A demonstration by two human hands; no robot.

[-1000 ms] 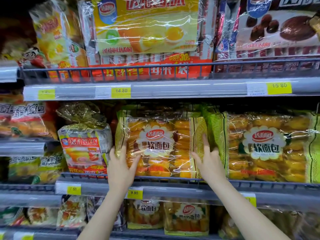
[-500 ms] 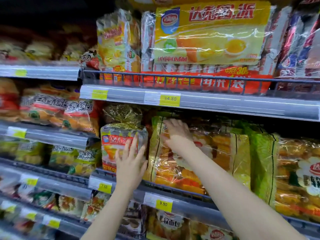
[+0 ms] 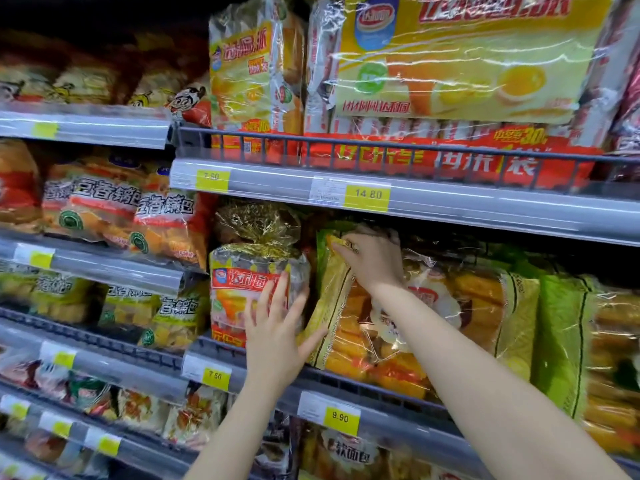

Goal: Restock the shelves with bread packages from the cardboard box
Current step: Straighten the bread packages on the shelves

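The bread pack [image 3: 408, 327] stands on the middle shelf [image 3: 367, 407], just above the yellow 9.90 tag [image 3: 340, 417]. It is a wide, clear bag of orange rolls whose long axis runs along the shelf, its printed front facing out; its left end tilts forward and up, so the top left corner sits higher than the rest. The right hand [image 3: 372, 259] reaches over that top left corner, above and slightly right of the tag, fingers curled shut and pinching the crinkled film there. The left hand [image 3: 277, 336], up and left of the tag, is spread wide, fingers apart and gripping nothing; its thumb side lies against the pack's lower left edge, and its fingertips rest on the front of the tied bag [image 3: 256, 282] that stands just beside the pack, further left of the tag. A green-edged pack [image 3: 568, 344] stands right of the tag, touching the bread pack's far end.
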